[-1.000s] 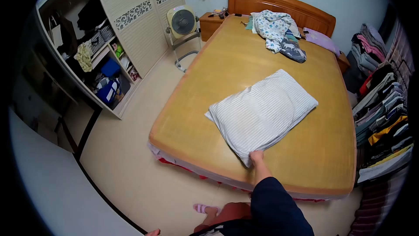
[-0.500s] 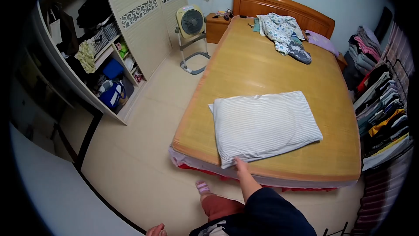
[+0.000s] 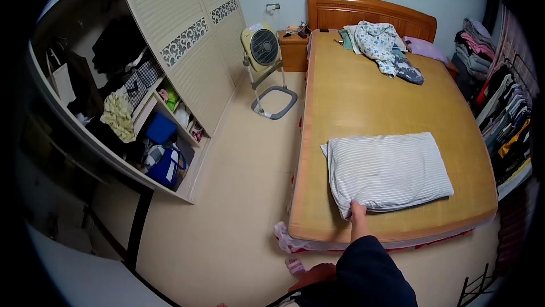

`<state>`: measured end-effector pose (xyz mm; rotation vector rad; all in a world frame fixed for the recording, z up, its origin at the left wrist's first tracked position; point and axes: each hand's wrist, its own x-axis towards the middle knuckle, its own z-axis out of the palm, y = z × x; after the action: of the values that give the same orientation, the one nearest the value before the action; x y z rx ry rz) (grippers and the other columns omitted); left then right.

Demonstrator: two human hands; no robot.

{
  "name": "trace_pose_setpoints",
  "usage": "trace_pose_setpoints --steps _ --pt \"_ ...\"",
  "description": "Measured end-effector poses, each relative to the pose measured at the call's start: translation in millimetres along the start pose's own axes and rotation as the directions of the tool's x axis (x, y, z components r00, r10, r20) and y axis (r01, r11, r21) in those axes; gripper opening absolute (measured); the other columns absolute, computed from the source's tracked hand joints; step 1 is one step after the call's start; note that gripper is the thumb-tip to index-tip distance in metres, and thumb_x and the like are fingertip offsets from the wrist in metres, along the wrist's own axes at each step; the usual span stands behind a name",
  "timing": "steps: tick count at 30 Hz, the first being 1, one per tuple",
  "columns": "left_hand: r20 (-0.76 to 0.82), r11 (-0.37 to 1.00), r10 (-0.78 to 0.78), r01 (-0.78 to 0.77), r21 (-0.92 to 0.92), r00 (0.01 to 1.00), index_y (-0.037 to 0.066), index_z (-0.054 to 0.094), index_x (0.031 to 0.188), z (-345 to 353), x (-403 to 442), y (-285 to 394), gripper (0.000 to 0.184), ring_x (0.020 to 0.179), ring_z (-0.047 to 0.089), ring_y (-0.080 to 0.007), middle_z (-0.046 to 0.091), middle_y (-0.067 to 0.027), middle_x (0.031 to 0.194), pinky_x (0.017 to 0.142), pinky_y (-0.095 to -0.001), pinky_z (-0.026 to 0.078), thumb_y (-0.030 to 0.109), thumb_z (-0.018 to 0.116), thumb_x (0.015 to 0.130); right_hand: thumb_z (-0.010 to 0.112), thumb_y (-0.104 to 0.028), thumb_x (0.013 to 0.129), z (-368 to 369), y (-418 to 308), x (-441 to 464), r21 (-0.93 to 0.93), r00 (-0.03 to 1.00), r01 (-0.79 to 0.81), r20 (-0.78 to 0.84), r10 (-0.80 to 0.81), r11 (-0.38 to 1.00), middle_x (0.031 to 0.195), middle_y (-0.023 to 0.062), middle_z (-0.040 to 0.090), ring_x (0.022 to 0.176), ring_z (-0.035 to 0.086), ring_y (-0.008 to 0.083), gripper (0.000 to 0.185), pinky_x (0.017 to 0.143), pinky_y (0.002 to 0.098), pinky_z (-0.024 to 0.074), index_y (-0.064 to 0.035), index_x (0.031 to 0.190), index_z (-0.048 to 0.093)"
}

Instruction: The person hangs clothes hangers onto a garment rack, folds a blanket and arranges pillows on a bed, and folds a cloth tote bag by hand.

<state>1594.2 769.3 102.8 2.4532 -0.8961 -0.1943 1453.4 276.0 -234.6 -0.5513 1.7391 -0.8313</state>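
Right hand (image 3: 357, 209), grip closed, holds a striped, rectangular pillow (image 3: 392, 169) near 1 corner; left hand (image 3: 221, 305), grip unclear.

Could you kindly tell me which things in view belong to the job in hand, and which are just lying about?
Job in hand:
striped pillow, its near left corner in the right hand
bed beneath it

Just lying about:
rumpled patterned cloth
purple pillow
fan
blue bag in the open wardrobe
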Motion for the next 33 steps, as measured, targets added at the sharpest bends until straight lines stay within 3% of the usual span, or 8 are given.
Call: trace_pose_setpoints --steps 5,9,13,16,22,25,29,33 --pt "0.054 0.983 0.134 -0.139 0.117 0.99 -0.001 0.059 0.103 -9.6 69.9 -43.3 0.021 0.091 0.055 -0.0343 0.06 -0.0178 0.098 0.081 -0.0391 0.045 0.008 0.05 0.086 0.065 -0.013 0.073 70.2 20.8 1.3 0.09 0.991 0.056 0.115 -0.067 0.994 0.085 0.0137 0.058 0.067 0.056 0.0219 0.039 0.054 0.035 0.0452 0.0099 0.101 0.05" --pt "0.182 0.985 0.167 -0.158 -0.065 0.969 -0.002 0.058 0.104 -15.5 135.9 -83.5 0.024 0.092 0.054 -0.0351 0.06 -0.0193 0.099 0.082 -0.0407 0.044 0.012 0.047 0.087 0.067 -0.014 0.073 106.1 38.3 -46.0 -0.007 0.974 0.032 0.226 -0.03 0.999 0.07 0.0081 0.054 0.052 0.048 0.0178 0.029 0.039 0.0348 0.0357 0.0035 0.091 0.052" --pt "0.217 0.972 0.233 -0.225 -0.06 0.948 -0.003 0.058 0.103 -34.0 219.6 -124.0 0.023 0.092 0.055 -0.0356 0.06 -0.0197 0.098 0.082 -0.0404 0.044 0.009 0.048 0.086 0.066 -0.013 0.068 132.2 55.1 -100.1 -0.154 0.98 -0.068 0.175 0.095 0.986 0.061 0.0052 0.048 0.046 0.043 0.0156 0.024 0.036 0.0324 0.0308 0.0012 0.081 0.052" --pt "0.201 0.912 0.41 -0.397 -0.102 0.89 -0.002 0.059 0.102 -55.6 292.1 -148.3 0.022 0.091 0.055 -0.0358 0.06 -0.0201 0.097 0.081 -0.0402 0.044 0.009 0.049 0.086 0.064 -0.011 0.065 152.0 70.4 -129.4 0.028 0.985 -0.111 0.136 0.106 0.993 0.06 0.0058 0.047 0.045 0.043 0.0167 0.02 0.038 0.0327 0.0319 0.0021 0.074 0.053" --pt "0.283 0.817 0.576 -0.553 -0.162 0.767 -0.002 0.06 0.1 -66.7 423.1 -172.0 0.021 0.09 0.056 -0.0342 0.06 -0.0197 0.095 0.08 -0.0381 0.044 0.011 0.05 0.086 0.062 -0.006 0.057 185.6 52.0 -181.0 0.065 0.984 -0.179 -0.01 0.18 0.982 0.058 0.0066 0.046 0.048 0.045 0.0182 0.016 0.042 0.0358 0.0339 0.004 0.066 0.053" --pt "0.374 0.781 0.624 -0.565 -0.266 0.686 -0.001 0.06 0.1 -59.5 481.8 -155.9 0.021 0.089 0.057 -0.0341 0.06 -0.019 0.095 0.08 -0.038 0.045 0.011 0.049 0.087 0.062 -0.005 0.055 197.6 45.6 -187.7 0.09 0.983 -0.176 -0.041 0.181 0.98 0.052 0.0049 0.043 0.044 0.043 0.0184 0.014 0.041 0.0368 0.0313 0.0032 0.058 0.052" --pt "0.294 0.636 0.772 -0.695 -0.335 0.564 -0.001 0.061 0.098 -26.1 543.3 -119.0 0.019 0.087 0.057 -0.0345 0.061 -0.0187 0.093 0.079 -0.0394 0.045 0.008 0.052 0.084 0.06 -0.003 0.054 217.9 33.9 -161.6 0.067 0.984 -0.145 -0.09 0.151 0.987 0.056 0.0073 0.048 0.046 0.047 0.0191 0.011 0.04 0.036 0.0336 0.0045 0.059 0.054" --pt "0.31 0.605 0.795 -0.712 -0.355 0.521 -0.001 0.061 0.099 3.9 604.1 -72.0 0.02 0.089 0.056 -0.0353 0.061 -0.0188 0.094 0.08 -0.0394 0.044 0.007 0.053 0.083 0.061 -0.004 0.054 245.3 1.2 -105.6 -0.236 0.998 -0.03 -0.069 0.014 0.971 0.055 0.0091 0.051 0.046 0.049 0.0196 0.013 0.041 0.0361 0.0356 0.0062 0.058 0.055"
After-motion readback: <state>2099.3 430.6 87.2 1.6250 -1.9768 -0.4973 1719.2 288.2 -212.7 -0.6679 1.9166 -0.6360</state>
